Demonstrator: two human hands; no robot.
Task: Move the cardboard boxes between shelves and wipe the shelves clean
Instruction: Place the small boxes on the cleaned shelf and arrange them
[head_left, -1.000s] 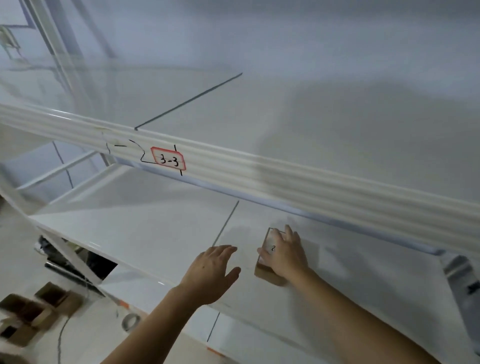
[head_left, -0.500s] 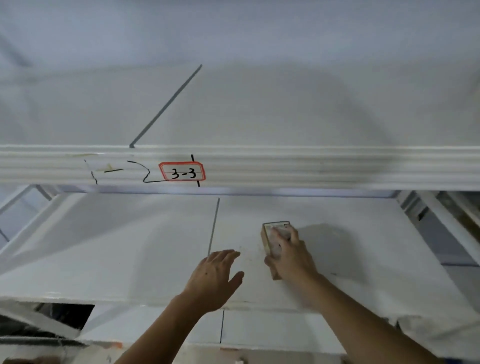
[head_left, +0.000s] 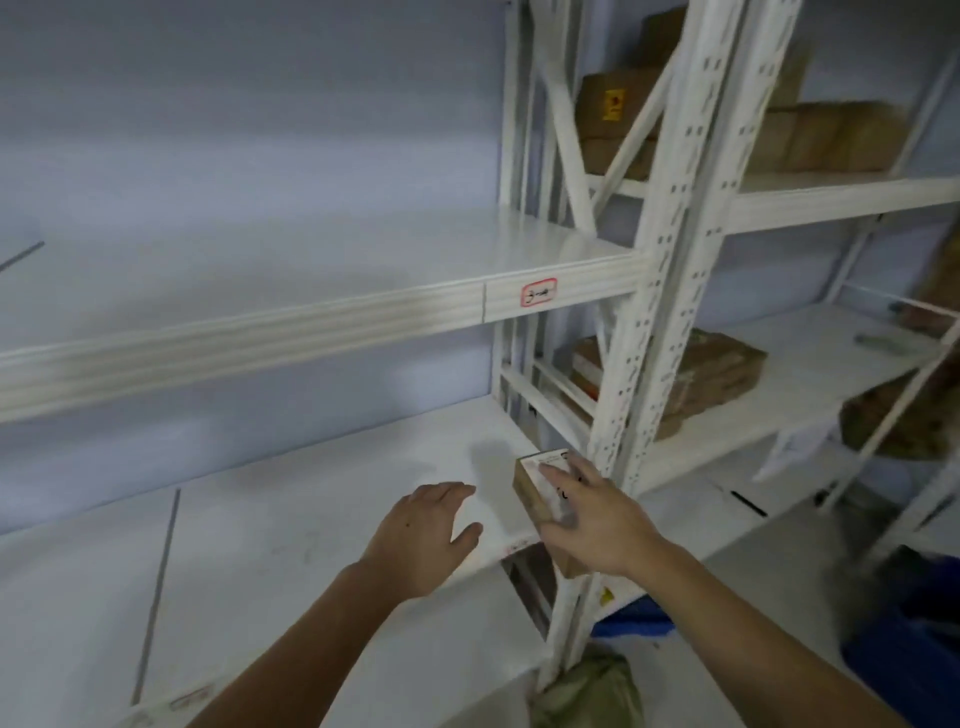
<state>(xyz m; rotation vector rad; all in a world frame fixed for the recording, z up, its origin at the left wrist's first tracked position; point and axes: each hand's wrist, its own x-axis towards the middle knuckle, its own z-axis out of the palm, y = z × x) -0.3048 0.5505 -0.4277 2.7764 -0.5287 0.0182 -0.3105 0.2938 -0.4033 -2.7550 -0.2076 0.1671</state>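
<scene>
While my right hand (head_left: 597, 512) grips the small cardboard box (head_left: 543, 486) at the lower shelf's (head_left: 311, 545) right end, beside the perforated white upright (head_left: 670, 270), my left hand (head_left: 426, 535) hovers released above smooth painted metal; I judge the carry comes next, needing a clean lift.

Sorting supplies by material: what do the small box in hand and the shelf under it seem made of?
Small box: cardboard, judging by its matt brown sides, with a white label on top. Shelf: probably white-painted metal, smooth with a faint sheen; its core is not visible.
</scene>
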